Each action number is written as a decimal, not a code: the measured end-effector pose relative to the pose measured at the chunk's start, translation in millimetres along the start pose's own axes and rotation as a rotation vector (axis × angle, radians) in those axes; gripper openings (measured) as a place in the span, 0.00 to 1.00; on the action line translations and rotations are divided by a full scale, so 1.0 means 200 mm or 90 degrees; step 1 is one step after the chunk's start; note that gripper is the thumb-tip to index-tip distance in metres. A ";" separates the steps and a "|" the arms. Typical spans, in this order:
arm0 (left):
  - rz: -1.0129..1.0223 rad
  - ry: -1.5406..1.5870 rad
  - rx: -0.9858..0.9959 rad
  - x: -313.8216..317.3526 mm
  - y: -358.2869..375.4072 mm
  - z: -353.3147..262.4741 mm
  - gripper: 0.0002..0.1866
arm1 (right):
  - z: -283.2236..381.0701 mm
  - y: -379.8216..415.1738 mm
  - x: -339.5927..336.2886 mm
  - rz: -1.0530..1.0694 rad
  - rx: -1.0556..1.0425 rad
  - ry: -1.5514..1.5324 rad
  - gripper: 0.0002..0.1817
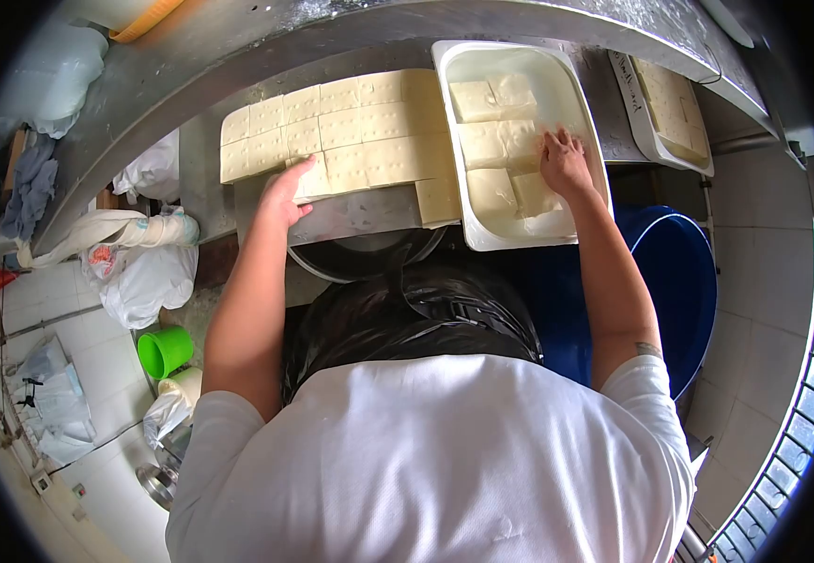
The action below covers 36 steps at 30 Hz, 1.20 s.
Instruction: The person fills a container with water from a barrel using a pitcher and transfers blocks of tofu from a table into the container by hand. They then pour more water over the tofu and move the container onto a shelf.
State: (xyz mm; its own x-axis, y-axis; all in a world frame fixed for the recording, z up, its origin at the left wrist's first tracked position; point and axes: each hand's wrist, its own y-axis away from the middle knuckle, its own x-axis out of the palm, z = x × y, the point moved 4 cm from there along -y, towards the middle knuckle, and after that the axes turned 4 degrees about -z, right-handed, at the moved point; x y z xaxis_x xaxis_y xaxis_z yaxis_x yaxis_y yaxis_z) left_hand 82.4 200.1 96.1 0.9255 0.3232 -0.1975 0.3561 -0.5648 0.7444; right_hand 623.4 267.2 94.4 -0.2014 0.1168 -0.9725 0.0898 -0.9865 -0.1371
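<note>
Pale tofu blocks [365, 122] with dimpled tops, cut into squares, lie in rows on a metal surface. My left hand [285, 195] is closed around the left end of the front row, with the front-left tofu piece [313, 181] between thumb and fingers. To the right is a white tub [451, 89] of cloudy liquid, with several tofu blocks [490, 145] in it. Inside the tub, my right hand [565, 164] has its fingers apart beside the blocks at the right wall. The fingertips reach the liquid, and nothing shows in that hand.
Another white tub [646, 131] with tofu stands at the far right. A large blue barrel [675, 281] is below the tubs on the right, and a round metal vessel [332, 266] sits under the work surface. Plastic bags [149, 277] and a green cup [165, 353] are at left.
</note>
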 end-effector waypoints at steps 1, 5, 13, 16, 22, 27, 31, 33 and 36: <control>0.065 0.015 0.013 0.01 -0.02 0.02 0.40 | 0.01 0.01 -0.01 -0.051 -0.001 0.032 0.26; 0.014 -0.031 0.176 0.02 0.04 0.08 0.33 | 0.29 0.05 -0.24 -0.224 -0.019 -0.068 0.24; 0.198 0.284 0.108 -0.17 0.04 0.20 0.24 | 1.28 0.22 -0.37 -0.089 -0.155 -0.559 0.24; 0.277 0.282 0.170 0.01 0.27 0.06 0.24 | 1.52 0.21 -0.38 0.109 -0.050 -0.660 0.31; 0.363 0.094 0.365 0.35 0.63 -0.17 0.23 | 1.18 0.23 -0.42 0.152 0.340 -1.240 0.41; -0.107 -0.210 0.483 0.21 0.02 0.03 0.31 | 0.36 0.33 -0.49 -0.043 0.311 -0.926 0.37; -0.189 -0.451 0.326 0.36 0.04 0.10 0.48 | -0.09 0.33 -0.52 -0.054 0.287 -0.383 0.36; -0.070 -0.267 0.278 0.45 0.14 0.07 0.48 | -0.13 0.28 -0.46 0.008 0.257 -0.303 0.36; -0.007 -0.135 0.273 0.45 0.07 0.04 0.49 | 0.03 0.25 -0.41 0.203 0.139 -0.108 0.37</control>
State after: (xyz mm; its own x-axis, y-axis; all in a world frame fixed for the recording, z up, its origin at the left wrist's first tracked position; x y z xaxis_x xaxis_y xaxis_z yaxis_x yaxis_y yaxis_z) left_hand 172.4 215.3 82.7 0.9112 0.1941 -0.3633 0.3461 -0.8391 0.4198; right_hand 639.5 207.0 168.3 -0.3562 -0.2012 -0.9125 -0.0312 -0.9735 0.2268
